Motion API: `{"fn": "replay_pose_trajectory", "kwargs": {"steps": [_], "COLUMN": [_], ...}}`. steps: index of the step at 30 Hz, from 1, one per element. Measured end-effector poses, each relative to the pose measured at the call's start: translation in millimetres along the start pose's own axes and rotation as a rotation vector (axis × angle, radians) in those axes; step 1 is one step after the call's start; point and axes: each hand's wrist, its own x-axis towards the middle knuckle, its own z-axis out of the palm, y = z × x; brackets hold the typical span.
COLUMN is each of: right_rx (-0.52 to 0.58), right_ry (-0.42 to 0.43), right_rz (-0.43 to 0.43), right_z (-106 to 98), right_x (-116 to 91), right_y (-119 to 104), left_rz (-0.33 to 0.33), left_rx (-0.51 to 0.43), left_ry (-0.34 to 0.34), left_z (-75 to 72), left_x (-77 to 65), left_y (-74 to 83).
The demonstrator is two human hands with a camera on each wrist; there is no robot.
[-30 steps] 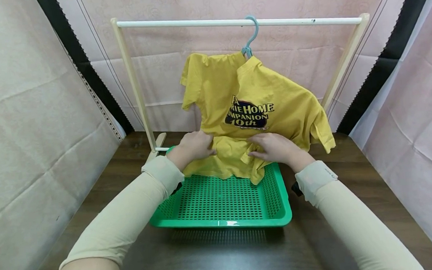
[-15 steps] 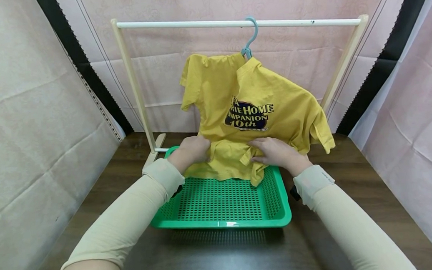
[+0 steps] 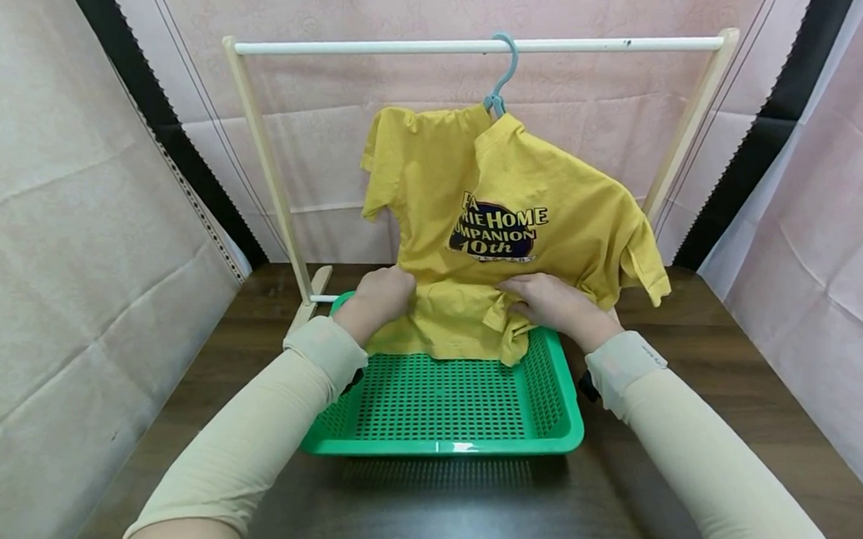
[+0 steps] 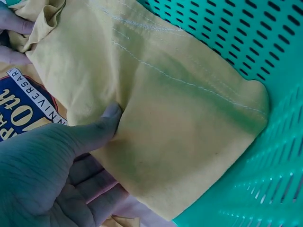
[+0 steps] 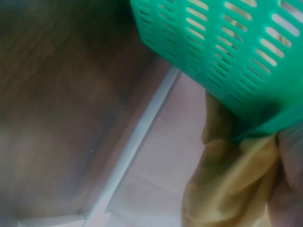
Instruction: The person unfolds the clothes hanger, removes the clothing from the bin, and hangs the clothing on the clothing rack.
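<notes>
A yellow T-shirt [image 3: 427, 211] with a dark printed logo hangs from a blue hanger [image 3: 512, 59], its lower part drooping into a green basket [image 3: 444, 447]. My left hand [image 3: 382, 296] pinches the shirt's left side near the hem. In the left wrist view that hand [image 4: 52, 161] has its thumb on the front of the cloth and its fingers behind. At the right side, my right hand [image 3: 556, 301] grips a bunched fold of the hem. The right wrist view is blurred, with the bunched shirt [image 5: 222, 194] beside the basket's wall and only part of the hand visible.
The hanger hooks over the white rail [image 3: 356, 48] of a small rack with wooden side posts [image 3: 261, 148]. Beneath the rack and basket lies a dark wooden table [image 3: 449, 519]. Pale cloth walls [image 3: 834, 216] enclose both sides and the back.
My left hand has shifted slightly leftward along the shirt. The right thumb and fingers have drawn closer together on the bunched hem. Hanger, rack and basket look the same.
</notes>
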Motion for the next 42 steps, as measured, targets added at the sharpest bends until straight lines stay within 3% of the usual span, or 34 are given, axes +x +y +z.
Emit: {"fn": "replay_pose_trajectory", "kwargs": {"steps": [8, 18, 31, 42], "right_rx": [-0.015, -0.019, -0.018, -0.073], "right_ry": [0.039, 0.104, 0.095, 0.224], "right_rz": [-0.015, -0.027, -0.004, -0.031], "right_z": [-1.0, -2.8, -8.0, -20.0], "right_x": [0.7, 0.1, 0.7, 4.2], "right_y": [1.2, 0.6, 2.1, 2.0], "left_rz": [-0.004, 0.002, -0.005, -0.018], "left_rx": [0.007, -0.019, -0.045, 0.006], "left_ry": [0.011, 0.102, 0.154, 0.25], "left_z": [-2.6, -8.7, -14.2, -24.2], "left_x": [0.9, -1.9, -2.4, 0.2], "left_y": [-1.2, -5.8, -10.4, -10.0]}}
